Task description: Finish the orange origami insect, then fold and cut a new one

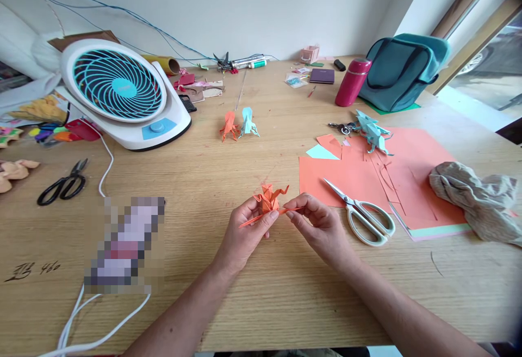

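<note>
An orange origami figure [269, 200] with thin, curling limbs is held above the near middle of the table. My left hand [249, 227] grips its body from the left and below, thumb pressed on the front. With thumb and fingertips, my right hand [316, 223] pinches a narrow limb that sticks out to the right. Another thin limb points down and left across my left fingers. White-handled scissors [370, 221] lie just right of my right hand. Orange paper sheets [326, 177] spread out behind them.
Farther back stand an orange folded figure [229, 127] and a light blue one [248, 123]. More light blue figures [373, 133] rest on the paper, near keys [342, 127]. A fan [118, 85], black scissors [65, 183] and a blurred-out item [126, 242] are left; a bottle [353, 82], bag [402, 74] and cloth [473, 199] right.
</note>
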Available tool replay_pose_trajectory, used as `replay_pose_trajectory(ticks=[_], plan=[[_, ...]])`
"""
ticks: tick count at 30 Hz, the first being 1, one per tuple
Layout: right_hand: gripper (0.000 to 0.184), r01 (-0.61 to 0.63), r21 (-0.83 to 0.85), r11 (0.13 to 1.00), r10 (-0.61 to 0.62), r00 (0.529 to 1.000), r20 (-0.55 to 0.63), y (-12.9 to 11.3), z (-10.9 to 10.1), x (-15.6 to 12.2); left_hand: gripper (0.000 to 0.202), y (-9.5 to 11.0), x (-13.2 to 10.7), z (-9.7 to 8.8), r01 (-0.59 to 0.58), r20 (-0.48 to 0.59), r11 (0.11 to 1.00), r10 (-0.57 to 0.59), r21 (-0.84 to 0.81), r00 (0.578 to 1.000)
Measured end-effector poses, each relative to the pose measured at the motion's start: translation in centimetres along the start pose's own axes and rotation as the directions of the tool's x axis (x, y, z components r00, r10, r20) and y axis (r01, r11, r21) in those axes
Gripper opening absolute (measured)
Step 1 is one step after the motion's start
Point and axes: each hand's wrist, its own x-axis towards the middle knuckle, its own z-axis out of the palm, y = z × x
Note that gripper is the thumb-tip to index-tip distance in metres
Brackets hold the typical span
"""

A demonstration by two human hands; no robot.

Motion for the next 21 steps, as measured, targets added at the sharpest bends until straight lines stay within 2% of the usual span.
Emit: replay_pose_trajectory(ticks=[6,12,21], plan=[[0.007,-0.003,-0.056,0.998,0.002,1.0,-0.029,0.1,-0.1,0.0,0.026,0.6,0.1,-0.2,-0.021,0.031,0.999,0.022,-0.03,0.999],[0.009,0.087,-0.16,0.983,-0.088,0.996,-0.002,-0.7,-0.2,-0.1,0.023,0.8,0.2,-0.1,-0.01,-0.037,1.0,0.011,0.008,0.999],[0.014,0.147,-0.21,0.967,-0.145,0.989,0.024,-0.9,-0.2,-0.1,0.022,0.5,0.2,-0.1,-0.01,-0.055,1.0,0.01,0.016,0.998]])
